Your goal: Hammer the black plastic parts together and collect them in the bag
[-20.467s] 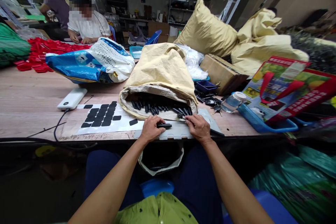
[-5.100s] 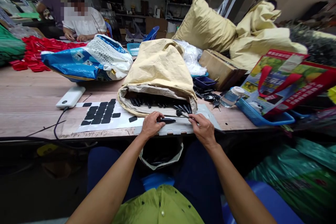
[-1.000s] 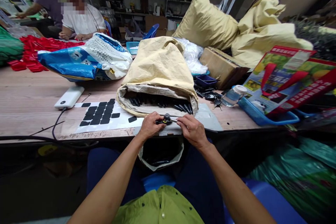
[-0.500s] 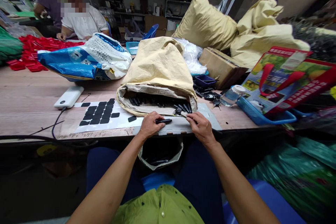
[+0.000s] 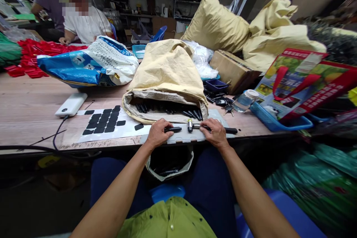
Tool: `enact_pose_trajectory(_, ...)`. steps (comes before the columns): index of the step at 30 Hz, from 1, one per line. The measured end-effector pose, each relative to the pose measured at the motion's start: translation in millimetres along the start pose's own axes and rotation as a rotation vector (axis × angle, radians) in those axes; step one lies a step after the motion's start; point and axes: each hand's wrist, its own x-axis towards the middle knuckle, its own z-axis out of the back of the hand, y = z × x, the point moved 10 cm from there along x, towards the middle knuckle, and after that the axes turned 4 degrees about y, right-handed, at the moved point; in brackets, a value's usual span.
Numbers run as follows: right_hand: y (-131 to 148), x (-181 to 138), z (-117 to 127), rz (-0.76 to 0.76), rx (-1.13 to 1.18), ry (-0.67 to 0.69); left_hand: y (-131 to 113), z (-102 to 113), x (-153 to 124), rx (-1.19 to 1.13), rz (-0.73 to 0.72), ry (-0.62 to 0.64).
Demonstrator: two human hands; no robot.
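My left hand point(image 5: 160, 132) is closed around a black pen-like tube point(image 5: 174, 129), whose tip points right over the grey board point(image 5: 182, 137). A small hammer point(image 5: 190, 125) with a shiny metal head and a yellowish end is gripped in my right hand point(image 5: 214, 132). Its black handle sticks out to the right past my fingers, and its head sits a little apart from the tube's tip. Just behind both hands lies a cream cloth sack point(image 5: 167, 67), its mouth facing me with several similar black tubes inside.
Left of the sack are a white sheet with black stickers point(image 5: 103, 121) and a white power bank point(image 5: 71, 104). To the right stand a lidded jar point(image 5: 245, 101) and a blue tray point(image 5: 279, 121). Below the table edge an open bag point(image 5: 170, 177) holds dark pieces. Two people sit far left.
The hammer, blurred and tilted before, now lies level with its head and black handle in plain sight. My left hand keeps its hold on the tube.
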Motion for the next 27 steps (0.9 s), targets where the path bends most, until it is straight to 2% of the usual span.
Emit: enact_pose_trajectory(27,2.4,-2.5,0.1,0.003,-0.067,-0.047,3.4,-3.6,-0.7,0.054,-0.02,-0.017)
